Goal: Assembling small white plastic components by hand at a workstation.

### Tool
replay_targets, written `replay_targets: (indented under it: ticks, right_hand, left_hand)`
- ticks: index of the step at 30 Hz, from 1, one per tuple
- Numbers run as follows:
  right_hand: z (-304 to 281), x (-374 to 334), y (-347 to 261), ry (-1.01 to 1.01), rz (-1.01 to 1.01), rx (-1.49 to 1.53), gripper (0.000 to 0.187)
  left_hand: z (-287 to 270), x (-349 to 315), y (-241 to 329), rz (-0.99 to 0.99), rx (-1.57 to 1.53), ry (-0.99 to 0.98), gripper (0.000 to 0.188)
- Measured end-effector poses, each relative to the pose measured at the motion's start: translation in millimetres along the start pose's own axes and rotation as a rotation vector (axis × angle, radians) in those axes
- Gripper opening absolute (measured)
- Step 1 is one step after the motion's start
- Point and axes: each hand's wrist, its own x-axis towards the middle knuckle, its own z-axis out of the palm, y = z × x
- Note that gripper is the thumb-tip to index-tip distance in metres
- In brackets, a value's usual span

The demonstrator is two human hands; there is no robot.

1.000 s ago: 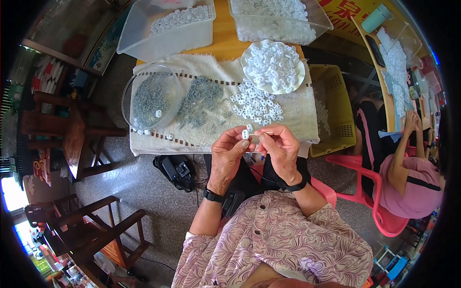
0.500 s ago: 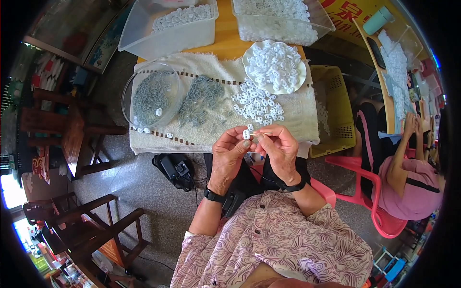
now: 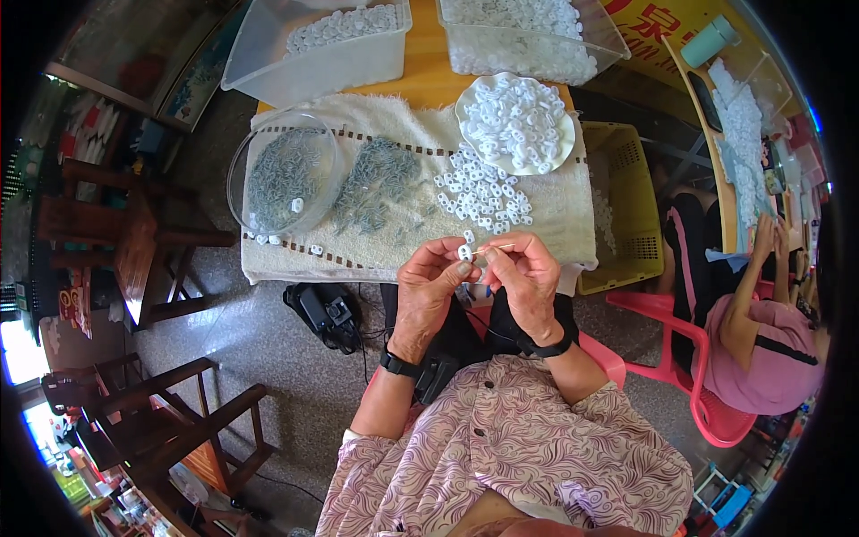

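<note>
My left hand [image 3: 426, 285] pinches a small white plastic piece with two holes [image 3: 464, 253] between thumb and fingertips, just off the table's near edge. Close beside it, my right hand [image 3: 528, 285] grips a thin pale stick [image 3: 495, 248], its inner end against or very near the piece; exact contact is too small to tell. Beyond the hands, loose white two-hole pieces [image 3: 484, 191] lie on a cream towel [image 3: 403, 255]. More fill a scalloped white plate [image 3: 567, 146]. Left of them spreads a heap of small grey-clear slivers [image 3: 376, 183], with others in a round clear dish [image 3: 234, 197].
Two translucent bins [image 3: 313, 76] of white pieces stand at the table's far side. A yellow crate [image 3: 640, 242] sits to the right. Farther right, another person [image 3: 756, 345] works at a side table from a pink chair [image 3: 658, 309]. Wooden chairs [image 3: 192, 421] stand left.
The white piece has tilted slightly between my fingers, and the stick has shifted a little with my right hand. Both hands stay in nearly the same place.
</note>
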Motion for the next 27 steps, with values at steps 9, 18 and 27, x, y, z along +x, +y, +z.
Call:
replay_targets:
  ticks: [9,18,27]
  right_hand:
    - [0.9,0.4,0.1,-0.002,0.007,-0.004,0.006]
    - [-0.8,0.5,-4.0,0.003,0.054,-0.023,0.008]
    - [4.0,0.3,-4.6,0.003,0.022,-0.021,0.008]
  left_hand:
    - [0.8,-1.0,1.8,0.026,0.046,0.010,0.029]
    - [-2.0,-1.0,0.9,0.008,-0.016,-0.001,0.034]
    - [-4.8,-1.5,2.2,-0.006,0.036,-0.011,0.034]
